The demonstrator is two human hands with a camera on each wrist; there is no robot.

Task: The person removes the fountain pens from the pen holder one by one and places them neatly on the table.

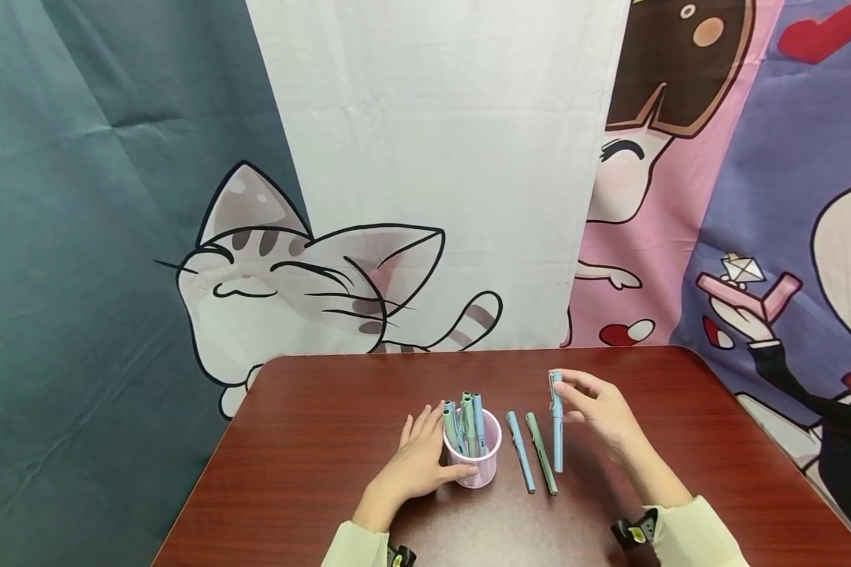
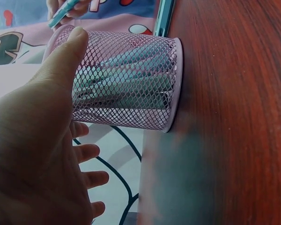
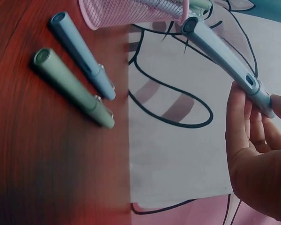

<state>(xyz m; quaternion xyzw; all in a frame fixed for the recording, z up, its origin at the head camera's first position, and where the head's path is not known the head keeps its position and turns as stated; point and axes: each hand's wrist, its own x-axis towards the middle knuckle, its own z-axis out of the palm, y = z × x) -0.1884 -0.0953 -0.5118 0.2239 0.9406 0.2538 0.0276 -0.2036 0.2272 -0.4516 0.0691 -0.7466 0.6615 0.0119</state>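
My left hand rests against a pink mesh pen cup, thumb along its near side and the other fingers spread and straight at the far left. Several blue and green pens stand in the cup; their lower parts show through the mesh in the left wrist view. On the right, my right hand pinches a light blue pen near its clip end, with the other end hanging down. Between cup and right hand, a blue pen and a green pen lie side by side on the table.
The dark red wooden table has rounded far corners. Directly behind its far edge hangs a cloth backdrop printed with a cartoon cat and figures. A black wrist strap sits at the right sleeve.
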